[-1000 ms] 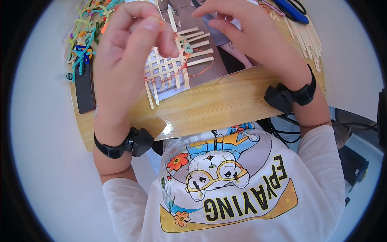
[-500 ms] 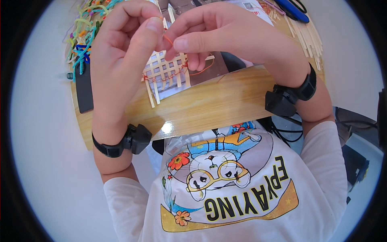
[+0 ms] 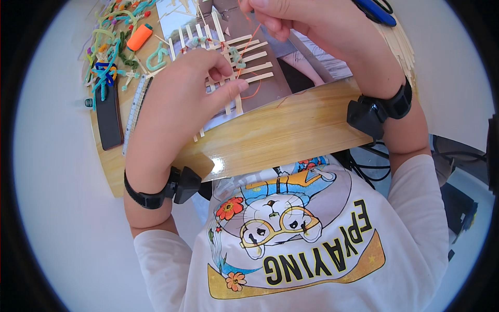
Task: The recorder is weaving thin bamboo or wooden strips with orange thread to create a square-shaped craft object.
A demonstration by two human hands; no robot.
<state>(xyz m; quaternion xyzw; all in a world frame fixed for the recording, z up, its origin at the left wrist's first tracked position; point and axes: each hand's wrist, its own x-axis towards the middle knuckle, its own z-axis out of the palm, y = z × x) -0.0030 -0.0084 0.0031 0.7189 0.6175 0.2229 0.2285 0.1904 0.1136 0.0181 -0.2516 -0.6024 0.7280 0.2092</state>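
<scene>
A lattice of pale flat wooden sticks (image 3: pixel 258 68) lies over printed sheets in front of me. Red-orange thread binds some of its crossings, and pale green fuzzy pieces (image 3: pixel 237 56) sit along its upper part. My left hand (image 3: pixel 179 96) is over the lattice's left side, thumb and forefinger apart, its other fingers partly hidden. Raised at the upper edge, my right hand (image 3: pixel 306 21) has its fingers pinched together, partly cut off by the picture's edge. An orange thread (image 3: pixel 253 36) runs from those fingers down to the lattice, and a loose loop of it curls beside the lattice's right side.
Left of the lattice are an orange spool (image 3: pixel 140 37), a heap of coloured pipe cleaners (image 3: pixel 106 49), a clear ruler (image 3: pixel 134 112) and a black flat case (image 3: pixel 108 122). Blue-handled scissors (image 3: pixel 378 11) and loose wooden sticks (image 3: pixel 399 47) lie at the right. The wooden table's front edge (image 3: pixel 280 143) is near me.
My hands, close together at the thread before, have parted. The left has come down over the lattice; the right has moved up and right with the thread, uncovering the orange spool and ruler.
</scene>
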